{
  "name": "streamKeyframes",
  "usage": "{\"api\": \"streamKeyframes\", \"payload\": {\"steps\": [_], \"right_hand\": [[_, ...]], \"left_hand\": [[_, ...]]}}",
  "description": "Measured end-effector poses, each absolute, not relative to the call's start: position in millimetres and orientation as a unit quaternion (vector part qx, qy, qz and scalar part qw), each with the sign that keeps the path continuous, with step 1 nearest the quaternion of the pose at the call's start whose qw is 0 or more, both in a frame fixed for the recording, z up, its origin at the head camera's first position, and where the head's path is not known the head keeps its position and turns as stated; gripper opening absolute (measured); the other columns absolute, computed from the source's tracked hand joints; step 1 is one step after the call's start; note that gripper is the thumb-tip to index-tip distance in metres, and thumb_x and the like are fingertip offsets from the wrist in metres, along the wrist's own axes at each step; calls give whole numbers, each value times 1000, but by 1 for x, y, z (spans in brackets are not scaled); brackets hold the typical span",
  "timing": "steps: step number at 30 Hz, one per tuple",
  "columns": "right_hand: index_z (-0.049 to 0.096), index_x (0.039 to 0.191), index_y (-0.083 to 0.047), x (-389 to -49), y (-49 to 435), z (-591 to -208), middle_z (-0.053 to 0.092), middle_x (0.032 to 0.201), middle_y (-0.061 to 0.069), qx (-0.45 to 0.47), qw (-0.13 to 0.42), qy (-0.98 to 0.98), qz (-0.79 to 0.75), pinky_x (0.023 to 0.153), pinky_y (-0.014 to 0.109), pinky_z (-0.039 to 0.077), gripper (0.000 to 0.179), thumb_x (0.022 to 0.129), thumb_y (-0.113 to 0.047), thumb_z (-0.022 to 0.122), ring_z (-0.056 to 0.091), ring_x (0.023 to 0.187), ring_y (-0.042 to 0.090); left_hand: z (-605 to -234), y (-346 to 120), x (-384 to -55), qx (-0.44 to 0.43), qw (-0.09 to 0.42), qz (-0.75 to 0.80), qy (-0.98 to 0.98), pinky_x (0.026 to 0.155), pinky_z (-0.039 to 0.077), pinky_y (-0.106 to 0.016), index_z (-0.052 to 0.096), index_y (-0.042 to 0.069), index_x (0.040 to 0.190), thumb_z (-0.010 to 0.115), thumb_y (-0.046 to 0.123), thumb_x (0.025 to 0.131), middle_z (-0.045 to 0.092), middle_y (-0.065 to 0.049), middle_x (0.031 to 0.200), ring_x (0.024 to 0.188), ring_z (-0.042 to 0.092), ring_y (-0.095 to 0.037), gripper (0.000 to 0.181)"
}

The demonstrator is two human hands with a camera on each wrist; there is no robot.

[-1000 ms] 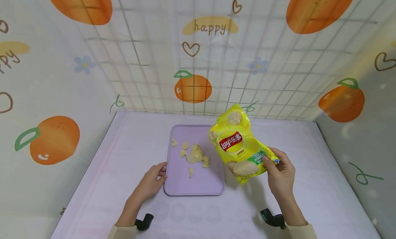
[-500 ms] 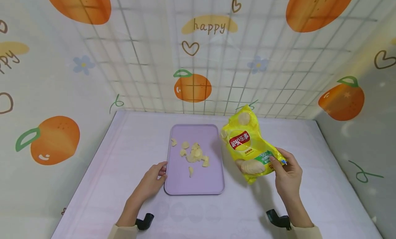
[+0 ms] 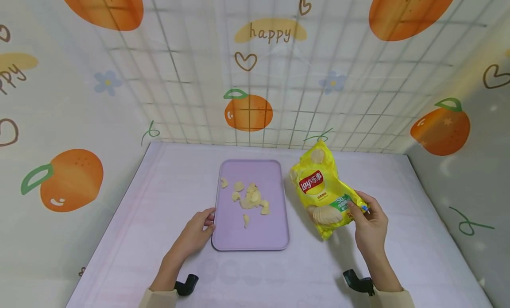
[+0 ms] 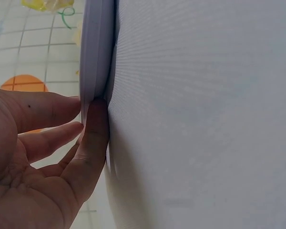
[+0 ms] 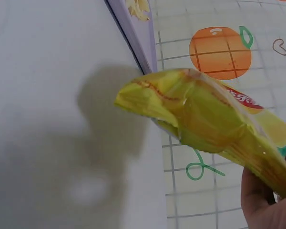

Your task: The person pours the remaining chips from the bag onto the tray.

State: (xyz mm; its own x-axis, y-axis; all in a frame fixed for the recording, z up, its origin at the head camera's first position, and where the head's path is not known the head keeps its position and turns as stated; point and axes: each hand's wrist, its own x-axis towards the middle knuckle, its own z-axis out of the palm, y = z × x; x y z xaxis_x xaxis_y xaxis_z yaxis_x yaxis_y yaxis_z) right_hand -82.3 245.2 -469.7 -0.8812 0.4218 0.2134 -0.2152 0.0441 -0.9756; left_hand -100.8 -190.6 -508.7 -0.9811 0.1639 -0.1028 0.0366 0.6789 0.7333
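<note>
A lilac tray [image 3: 251, 239] lies on the table with several potato chips [image 3: 251, 197] scattered over it. At its left edge my left hand [image 3: 196, 230] pinches the rim; in the left wrist view the fingers [image 4: 96, 124] bracket the tray's edge [image 4: 96, 52]. To the right of the tray, my right hand [image 3: 371, 224] holds a yellow chip bag [image 3: 318, 190] by its lower right corner, thumb on the printed front. The bag tilts up to the left above the table, casting a shadow. Its crumpled end [image 5: 181, 105] shows in the right wrist view.
The white-covered table [image 3: 175, 175] meets a patterned cloth wall [image 3: 191, 117] at the back, with more cloth at both sides. Black wrist mounts [image 3: 186, 285] sit at both wrists.
The chip bag has moved right, away from over the tray's right side, and its top has dipped slightly. The left hand, tray and chips have stayed put.
</note>
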Motion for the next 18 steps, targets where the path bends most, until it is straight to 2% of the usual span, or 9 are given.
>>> {"api": "streamKeyframes", "payload": {"steps": [18], "right_hand": [[64,128,-1,-89,246,-479,54,121,11,-124,226,-675,691,77,20,56,35,93,4,66,61,99,21]], "left_hand": [[-510,-191,-102,51,79,395,914,93,49,-49,51,-5,140,64,0,93,62,-13,114,109,61,-30,49]]}}
